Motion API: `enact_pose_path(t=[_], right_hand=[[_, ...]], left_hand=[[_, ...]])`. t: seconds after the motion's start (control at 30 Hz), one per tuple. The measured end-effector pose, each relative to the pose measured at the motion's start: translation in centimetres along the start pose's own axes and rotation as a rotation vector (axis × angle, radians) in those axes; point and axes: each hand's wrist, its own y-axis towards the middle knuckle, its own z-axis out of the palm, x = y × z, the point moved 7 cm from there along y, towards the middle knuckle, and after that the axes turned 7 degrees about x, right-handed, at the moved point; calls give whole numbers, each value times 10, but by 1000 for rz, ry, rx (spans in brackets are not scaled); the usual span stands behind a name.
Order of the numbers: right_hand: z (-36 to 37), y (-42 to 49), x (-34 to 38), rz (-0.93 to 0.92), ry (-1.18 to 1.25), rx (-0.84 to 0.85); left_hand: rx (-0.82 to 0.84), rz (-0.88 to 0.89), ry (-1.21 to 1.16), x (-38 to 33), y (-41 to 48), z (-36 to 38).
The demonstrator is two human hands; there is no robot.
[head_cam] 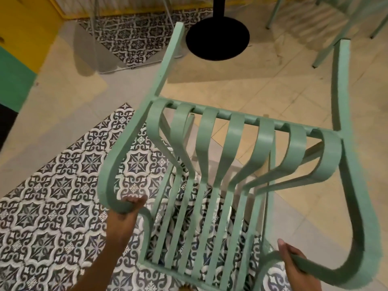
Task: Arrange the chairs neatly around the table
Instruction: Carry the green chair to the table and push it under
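Observation:
A mint-green slatted metal armchair (pixel 226 156) fills the middle of the view, tipped forward and seen from above and behind its back. My left hand (pixel 126 215) grips the curved left armrest from below. My right hand (pixel 294 263) grips the curved right armrest at the lower right. The table's black round pedestal base (pixel 217 39) stands on the floor just beyond the chair's front legs; the tabletop is out of view.
Another mint-green chair's legs (pixel 323 53) stand at the upper right. Thin white metal legs (pixel 94 38) rise at the upper left near a yellow and green wall (pixel 19 49). The floor mixes beige tiles with patterned black-and-white tiles (pixel 52 202).

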Motion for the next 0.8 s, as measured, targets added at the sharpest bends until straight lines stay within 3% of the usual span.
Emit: enact_pose_path(t=[0.13,0.3,0.43,0.53,0.8], right_hand=[[25,27,-23,48,317,-50],[6,22,-17,92,270,-92],[-25,-9,17,167,189,-221],[-49,-38,65,230,62,-187],[-96,-103,186,83,-62,-164]], left_hand=[[-26,-98,56,41,35,9],[-118,-175,31,36,27,5],[-211,-247,-44,-15,4,-5],[-201,-283,-9,-64,-12,-10],[-138,-258,163,-207,-42,-37]])
